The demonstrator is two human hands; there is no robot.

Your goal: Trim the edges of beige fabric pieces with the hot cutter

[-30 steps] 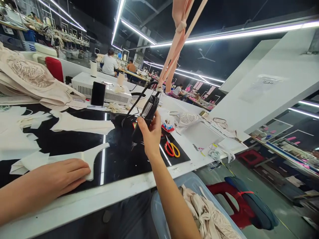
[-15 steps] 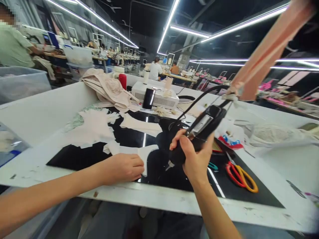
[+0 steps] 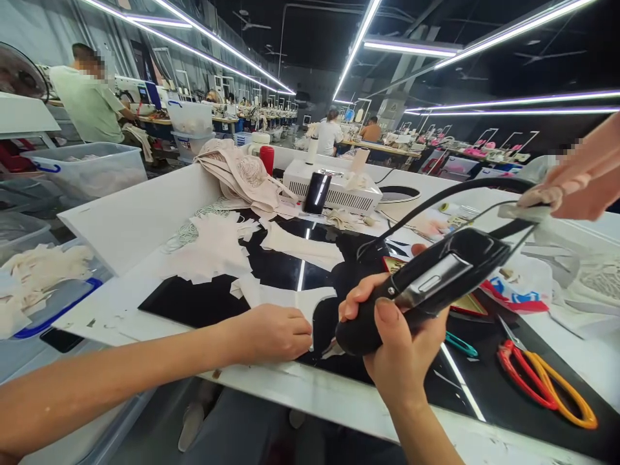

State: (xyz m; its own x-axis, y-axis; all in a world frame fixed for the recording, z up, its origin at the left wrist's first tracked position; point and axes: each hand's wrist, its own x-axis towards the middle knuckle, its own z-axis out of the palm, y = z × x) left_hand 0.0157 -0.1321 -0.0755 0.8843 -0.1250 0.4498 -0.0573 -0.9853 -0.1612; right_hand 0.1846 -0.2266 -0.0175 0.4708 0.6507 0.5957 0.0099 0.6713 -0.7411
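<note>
My right hand is wrapped round a black corded hand tool with a metal plate on its side, held tilted above the black glossy board. The tool's tip is hidden from this angle. On the board's near edge, the fingers of my left hand are curled and pressed together on the end of a cream fabric piece. Another cream piece lies just beyond it. Left of these is a pile of pale fabric pieces.
Scissors with red and orange handles lie to the right, near a teal small tool. A white vented box and a black phone-like block stand behind. Beige garments are heaped back left. Pink cloth is tied round the cable.
My view has turned left and lower. The tool has tilted flatter and come nearer, its metal tip no longer showing. My left hand stays on the fabric piece.
</note>
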